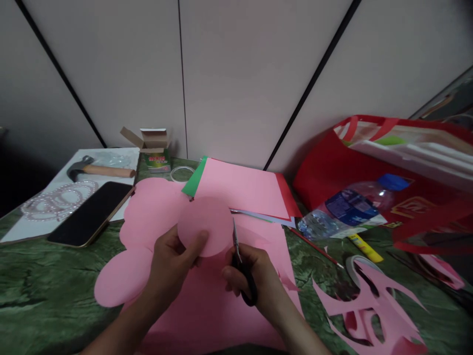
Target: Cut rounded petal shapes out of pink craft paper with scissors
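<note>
My left hand (pixel 170 261) pinches a round pink paper disc (pixel 210 217) between thumb and fingers, held up above the pink sheet (pixel 207 315). In my right hand (pixel 254 276) are black-handled scissors (pixel 244 278), their blades pointing up at the disc's right edge. The blades look nearly closed; whether they touch the paper I cannot tell. More round pink paper pieces (pixel 123 277) lie to the left of the disc, some overlapping the sheet. Beyond the disc rests a stack of coloured paper (pixel 240 187), pink on top with green and red edges showing.
At left are a phone (pixel 92 212), a hammer (pixel 107 170), a bead string (pixel 59 199) and a small open box (pixel 157 155). On the right lie a plastic bottle (pixel 347 204), a red bag (pixel 325 167), a pencil (pixel 316 246), a tape roll (pixel 351 268) and pink paper scraps (pixel 391 315).
</note>
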Demonstrator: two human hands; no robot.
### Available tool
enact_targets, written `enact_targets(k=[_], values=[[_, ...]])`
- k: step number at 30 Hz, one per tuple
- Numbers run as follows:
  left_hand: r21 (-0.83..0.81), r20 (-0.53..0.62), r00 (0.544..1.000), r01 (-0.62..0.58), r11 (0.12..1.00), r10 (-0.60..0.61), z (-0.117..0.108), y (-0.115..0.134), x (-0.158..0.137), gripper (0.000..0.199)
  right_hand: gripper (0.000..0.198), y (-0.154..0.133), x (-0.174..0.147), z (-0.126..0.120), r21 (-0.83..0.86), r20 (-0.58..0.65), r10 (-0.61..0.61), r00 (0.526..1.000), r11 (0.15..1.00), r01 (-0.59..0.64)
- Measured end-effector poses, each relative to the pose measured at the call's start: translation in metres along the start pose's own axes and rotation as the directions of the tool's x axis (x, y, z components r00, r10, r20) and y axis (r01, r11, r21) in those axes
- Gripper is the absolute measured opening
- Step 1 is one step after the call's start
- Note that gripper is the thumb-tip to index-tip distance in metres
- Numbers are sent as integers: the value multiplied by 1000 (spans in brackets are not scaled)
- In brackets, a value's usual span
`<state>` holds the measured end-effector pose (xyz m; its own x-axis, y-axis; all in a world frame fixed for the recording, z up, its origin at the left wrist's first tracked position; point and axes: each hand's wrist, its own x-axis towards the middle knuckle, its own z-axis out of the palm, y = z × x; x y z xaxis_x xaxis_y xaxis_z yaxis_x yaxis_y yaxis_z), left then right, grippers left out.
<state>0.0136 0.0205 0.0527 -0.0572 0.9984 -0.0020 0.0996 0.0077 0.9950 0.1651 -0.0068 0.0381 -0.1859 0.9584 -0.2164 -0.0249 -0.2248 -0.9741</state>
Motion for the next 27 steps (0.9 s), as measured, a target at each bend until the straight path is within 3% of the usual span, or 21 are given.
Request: enact_targets(k=[2, 5, 9, 15, 21, 27], values=[[7, -6, 1000, 9, 1000, -9, 0, 1, 0, 27, 21, 0, 1, 1, 7, -3, 3, 1000, 1000, -3], [12, 1, 1000, 14, 1000, -14, 1, 0, 1, 26, 20, -6, 2, 2, 63, -133, -26, 991, 997, 35], [58, 111, 993, 24, 998, -30, 0, -2, 0, 26, 13, -17, 3, 3, 47, -371, -147, 917, 983, 177], [133, 169, 982, 61, 989, -83, 1, -2, -1, 33, 17, -20, 1, -1, -16, -472, -249, 846, 962, 274], [102, 162, 980, 104, 989, -120, 1, -1, 0, 36, 23, -19, 0, 1, 56, -432, -155, 888, 979, 198], [-29, 147, 986, 85, 996, -80, 1, -3, 0, 33, 20, -13, -2, 5, 20, -182, -154, 971, 987, 160]])
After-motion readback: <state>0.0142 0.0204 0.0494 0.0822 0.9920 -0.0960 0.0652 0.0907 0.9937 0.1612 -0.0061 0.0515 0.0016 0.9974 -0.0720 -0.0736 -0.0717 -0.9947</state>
